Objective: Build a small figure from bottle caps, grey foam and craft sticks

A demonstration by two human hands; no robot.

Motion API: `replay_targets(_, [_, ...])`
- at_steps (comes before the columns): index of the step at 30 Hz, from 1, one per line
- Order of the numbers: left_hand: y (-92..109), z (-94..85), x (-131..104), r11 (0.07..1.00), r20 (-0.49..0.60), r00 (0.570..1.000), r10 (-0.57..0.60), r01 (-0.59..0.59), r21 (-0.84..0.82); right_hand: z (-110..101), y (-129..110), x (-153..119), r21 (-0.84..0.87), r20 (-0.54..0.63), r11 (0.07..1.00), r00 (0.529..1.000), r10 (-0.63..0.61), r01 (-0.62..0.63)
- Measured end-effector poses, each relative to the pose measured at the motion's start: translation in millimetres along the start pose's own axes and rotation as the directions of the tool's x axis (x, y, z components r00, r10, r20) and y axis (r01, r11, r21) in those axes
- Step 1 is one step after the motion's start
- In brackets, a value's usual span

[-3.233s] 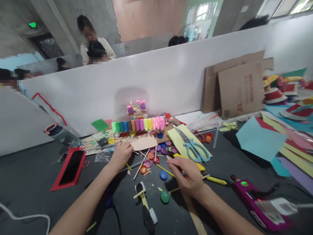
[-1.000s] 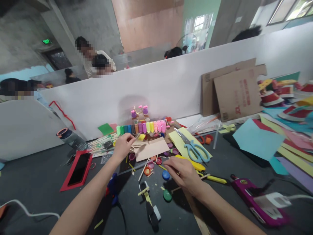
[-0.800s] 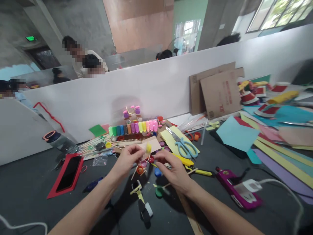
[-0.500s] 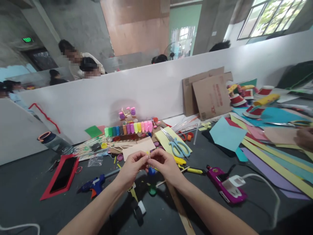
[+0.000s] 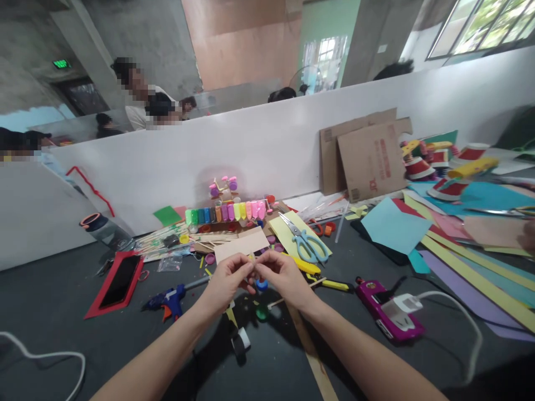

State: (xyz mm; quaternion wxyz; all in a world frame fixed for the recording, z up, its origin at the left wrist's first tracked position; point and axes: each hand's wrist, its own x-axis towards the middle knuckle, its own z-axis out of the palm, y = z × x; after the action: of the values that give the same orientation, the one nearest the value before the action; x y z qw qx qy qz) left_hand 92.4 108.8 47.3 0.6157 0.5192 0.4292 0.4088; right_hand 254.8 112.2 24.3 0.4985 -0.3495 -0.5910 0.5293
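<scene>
At the middle of the dark table, my left hand (image 5: 228, 281) and my right hand (image 5: 285, 277) meet at the fingertips. Both are pinched round something small and pale, too small to name. Just under the fingers are a blue cap (image 5: 261, 284) and a green cap (image 5: 262, 312), with a thin stick (image 5: 276, 303) by the green one. A wooden strip (image 5: 311, 356) lies below my right wrist. Blue-handled scissors (image 5: 308, 247) rest on yellow paper behind my right hand. Left of my left hand is a blue glue gun (image 5: 169, 301).
A phone (image 5: 120, 281) on red card and a bottle (image 5: 106, 231) are at the left. Coloured clay packs (image 5: 225, 213) stand behind. At the right are a purple power strip (image 5: 388, 309), paper sheets (image 5: 395, 225) and part of another person's hand (image 5: 527, 236).
The view has shifted slightly, so the table items appear a little further right. My hands stay pinched together at the same spot. The other person's hand shows less at the right edge.
</scene>
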Motion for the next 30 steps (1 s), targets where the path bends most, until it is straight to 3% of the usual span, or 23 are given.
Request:
replay_targets(16, [9,1.7,1,0.998,0.026,0.999,-0.030,0.029,0.053,-1,1,1,-0.049,0.043,0.999,0.999,-0.012,0.014])
replay_targets(30, [11,8.9,-12,0.967,0.004,0.989,0.149,-0.147,0.208,6,-1,-6,-0.085,0.008,0.992,0.996,-0.091,0.091])
